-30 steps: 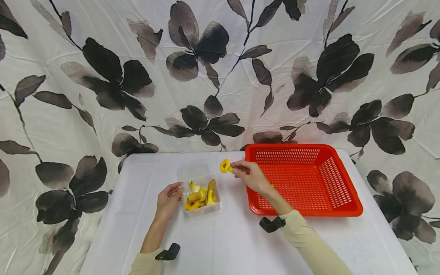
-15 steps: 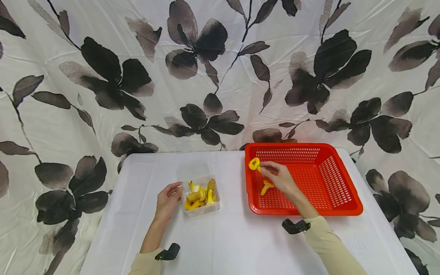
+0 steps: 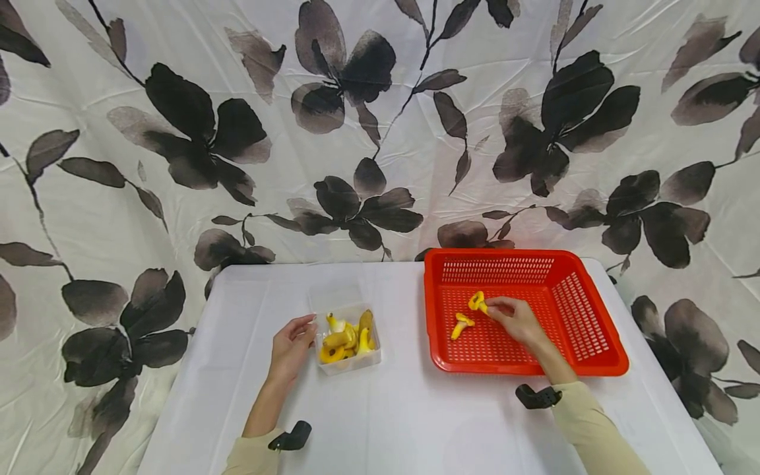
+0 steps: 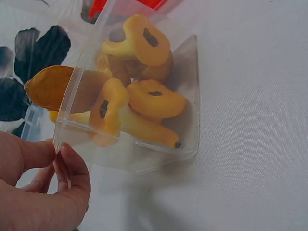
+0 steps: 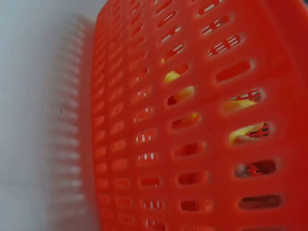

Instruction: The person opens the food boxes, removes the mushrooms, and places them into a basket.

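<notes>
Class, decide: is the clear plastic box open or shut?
Open. The clear plastic box has a brownish-yellow piece poking out past its rim in the left wrist view.

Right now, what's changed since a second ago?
The right hand has carried a yellow mushroom-shaped piece rightward from between the clear box and the red basket to over the basket, still pinched. A second piece there, mostly hidden earlier, now shows. The left hand still pinches the box's rim; box and basket stayed put.

- Basket [image 3: 499, 269], right: bright red
- Mushrooms [image 3: 461, 326] in it: yellow
- Box [image 3: 351, 364], lower centre: translucent, colourless
- Box pieces [image 4: 158, 54]: yellow, several dark-centred, one brownish
- Counter [image 3: 404, 409]: white
- Backdrop [image 3: 261, 39], upper frame: white, black-and-grey floral
- Sleeves [image 3: 600, 429]: pale yellow
</notes>
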`<state>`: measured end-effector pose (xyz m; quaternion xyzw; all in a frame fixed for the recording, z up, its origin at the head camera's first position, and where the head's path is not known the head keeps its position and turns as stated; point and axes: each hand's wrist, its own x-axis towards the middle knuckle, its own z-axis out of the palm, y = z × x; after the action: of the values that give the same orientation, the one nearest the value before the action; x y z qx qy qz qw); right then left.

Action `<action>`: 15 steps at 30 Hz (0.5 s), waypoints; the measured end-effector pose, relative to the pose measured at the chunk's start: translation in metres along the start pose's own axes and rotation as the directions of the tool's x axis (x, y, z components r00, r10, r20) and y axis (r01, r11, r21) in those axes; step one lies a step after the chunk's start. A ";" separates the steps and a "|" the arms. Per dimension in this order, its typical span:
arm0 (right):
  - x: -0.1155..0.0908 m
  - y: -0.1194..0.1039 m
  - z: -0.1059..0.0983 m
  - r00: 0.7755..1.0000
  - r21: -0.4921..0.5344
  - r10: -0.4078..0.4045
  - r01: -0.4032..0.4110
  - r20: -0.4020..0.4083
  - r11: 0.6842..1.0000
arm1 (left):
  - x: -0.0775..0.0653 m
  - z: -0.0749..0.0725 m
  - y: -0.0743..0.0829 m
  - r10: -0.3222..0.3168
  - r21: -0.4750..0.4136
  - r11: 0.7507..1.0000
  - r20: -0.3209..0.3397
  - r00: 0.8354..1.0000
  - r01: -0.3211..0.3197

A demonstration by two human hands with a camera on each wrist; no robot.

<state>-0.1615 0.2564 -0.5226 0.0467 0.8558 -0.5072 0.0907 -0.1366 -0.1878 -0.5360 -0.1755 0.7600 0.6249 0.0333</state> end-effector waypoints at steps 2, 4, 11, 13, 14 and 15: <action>0.000 0.002 0.000 0.999 -0.032 0.034 -0.034 -0.001 0.999 | 0.000 0.000 0.000 0.002 -0.004 1.000 -0.002 1.000 -0.002; 0.001 0.004 -0.001 0.998 -0.050 0.067 -0.067 -0.002 0.996 | 0.000 0.000 0.000 0.006 -0.014 1.000 -0.004 1.000 -0.006; 0.006 0.009 0.001 0.989 -0.109 0.143 -0.139 0.024 0.984 | 0.000 0.000 0.001 -0.005 -0.024 1.000 0.002 1.000 0.005; 0.007 0.008 0.001 0.987 -0.134 0.154 -0.148 0.035 0.980 | -0.001 -0.001 0.002 -0.007 -0.024 1.000 0.002 1.000 0.007; 0.007 0.007 0.001 0.987 -0.146 0.153 -0.146 0.042 0.978 | -0.001 -0.001 0.003 -0.009 -0.025 1.000 0.003 1.000 0.009; 0.006 0.005 0.001 0.988 -0.166 0.150 -0.142 0.040 0.976 | -0.001 -0.001 0.003 -0.010 -0.024 1.000 0.004 1.000 0.010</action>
<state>-0.1663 0.2585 -0.5287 0.0886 0.8857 -0.4289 0.1537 -0.1367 -0.1879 -0.5329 -0.1786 0.7516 0.6340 0.0359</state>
